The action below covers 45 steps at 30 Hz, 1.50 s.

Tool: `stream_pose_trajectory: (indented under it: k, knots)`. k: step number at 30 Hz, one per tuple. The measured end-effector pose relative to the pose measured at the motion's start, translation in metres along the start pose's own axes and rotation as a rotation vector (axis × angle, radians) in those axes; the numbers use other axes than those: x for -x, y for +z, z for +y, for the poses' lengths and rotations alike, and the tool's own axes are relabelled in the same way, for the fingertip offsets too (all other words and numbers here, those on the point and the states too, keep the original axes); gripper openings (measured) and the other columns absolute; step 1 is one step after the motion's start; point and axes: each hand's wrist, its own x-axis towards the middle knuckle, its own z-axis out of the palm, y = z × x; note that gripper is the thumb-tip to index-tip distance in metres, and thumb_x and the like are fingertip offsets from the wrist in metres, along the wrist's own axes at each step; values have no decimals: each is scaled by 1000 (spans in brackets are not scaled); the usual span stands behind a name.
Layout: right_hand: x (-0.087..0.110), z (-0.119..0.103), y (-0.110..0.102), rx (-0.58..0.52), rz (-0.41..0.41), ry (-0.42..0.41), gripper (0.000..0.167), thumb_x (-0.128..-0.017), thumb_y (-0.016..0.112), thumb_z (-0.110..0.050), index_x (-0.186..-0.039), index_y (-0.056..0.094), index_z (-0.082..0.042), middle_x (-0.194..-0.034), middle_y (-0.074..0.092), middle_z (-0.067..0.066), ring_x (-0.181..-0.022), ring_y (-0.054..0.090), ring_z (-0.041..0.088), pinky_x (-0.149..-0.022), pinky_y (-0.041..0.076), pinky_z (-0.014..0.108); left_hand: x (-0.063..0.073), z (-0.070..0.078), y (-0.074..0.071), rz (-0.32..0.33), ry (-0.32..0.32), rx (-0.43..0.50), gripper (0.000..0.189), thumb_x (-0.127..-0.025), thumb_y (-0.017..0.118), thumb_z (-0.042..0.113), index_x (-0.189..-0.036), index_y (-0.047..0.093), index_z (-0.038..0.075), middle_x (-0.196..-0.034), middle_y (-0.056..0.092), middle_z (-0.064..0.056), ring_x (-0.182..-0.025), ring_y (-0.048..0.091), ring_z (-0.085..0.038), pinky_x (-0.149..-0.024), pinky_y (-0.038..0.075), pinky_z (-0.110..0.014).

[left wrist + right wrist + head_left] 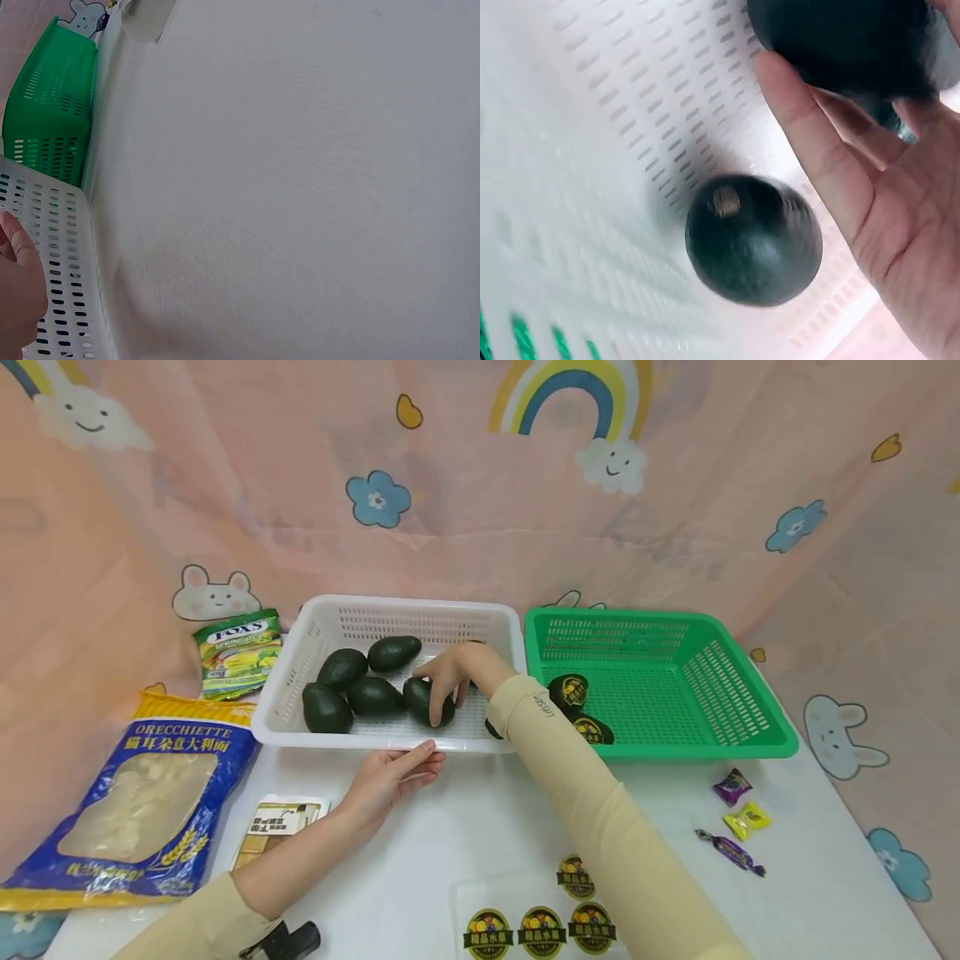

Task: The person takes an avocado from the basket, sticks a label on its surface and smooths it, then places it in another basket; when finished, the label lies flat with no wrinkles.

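Several dark green avocados lie in the white basket. My right hand reaches into it and grips one avocado, fingers on one side and thumb on the other; the right wrist view shows this held avocado at the top. Another avocado lies beside the hand, mostly hidden by my sleeve in the head view. My left hand holds the white basket's front rim, thumb on top and fingers curled below. Two avocados with black-and-gold round stickers sit in the green basket.
A clear sheet of round stickers lies at the front, partly under my right sleeve. Wrapped candies lie at right. A blue pasta bag, a green candy bag and a small pack are at left.
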Motion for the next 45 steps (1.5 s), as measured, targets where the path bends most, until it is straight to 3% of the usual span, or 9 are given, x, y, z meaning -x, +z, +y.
stream_pose_trajectory:
  k: [5,10,14,17,20,25,30,37,45]
  knots:
    - [22,2,-6,115,105,-144,102,-77,82,-40,-153,21,-9,-153,29,7,-119,51,18,-91,51,33,-1,-1,0,-8,-7,-15,33,-97,63,16,-113,64,-12,-96,73,-9,-91,69,-15,-86,54,-30]
    - [81,6,-14,199,399,-348,73,-72,75,-64,-123,51,-19,-113,58,-4,-100,56,11,-84,48,31,-1,1,-1,-5,-1,-30,33,-97,63,16,-114,63,-12,-91,73,-4,-92,69,-15,-86,54,-30]
    - [135,27,6,-11,523,-534,63,-76,80,-48,-126,51,-22,-118,57,-7,-103,58,12,-84,51,32,-1,1,-2,-8,-4,-29,36,-97,63,17,-116,61,-13,-91,73,-3,-93,69,-16,-87,53,-30]
    - [166,51,39,-193,501,-658,65,-77,85,-27,-132,51,-20,-128,53,-3,-108,58,17,-85,54,35,0,1,-1,-8,-1,-26,37,-98,62,17,-118,60,-14,-93,73,-5,-94,68,-16,-87,53,-30]
    - [183,79,80,-239,482,-665,65,-74,87,-22,-130,55,-22,-128,54,-4,-109,57,18,-86,54,36,2,-3,2,14,9,-50,37,-98,61,18,-118,59,-14,-93,72,-5,-94,68,-18,-86,54,-30]
    - [172,122,147,-244,552,-515,62,-70,90,-32,-121,54,-26,-113,63,-9,-102,59,13,-85,50,35,15,-15,20,29,18,-176,39,-97,62,25,-122,59,-6,-108,68,-12,-103,63,-27,-86,54,-31]
    - [142,146,187,-305,635,-457,69,-71,89,-32,-127,49,-25,-119,60,-9,-108,57,13,-91,47,39,30,-29,38,-65,54,-291,36,-98,60,26,-123,59,-1,-117,63,-20,-107,59,-34,-85,54,-31]
    - [119,156,204,-253,631,-509,72,-77,83,-38,-139,51,-21,-136,53,-11,-124,50,13,-99,42,43,43,-40,41,-164,145,-504,30,-96,63,27,-115,64,4,-106,67,-11,-95,63,-28,-79,53,-28]
    - [120,160,204,-177,604,-497,74,-78,82,-41,-140,47,-22,-137,53,-8,-123,50,13,-99,43,43,51,-58,55,-339,379,-1036,44,-86,71,49,-113,64,15,-105,60,6,-97,55,-12,-81,50,-30]
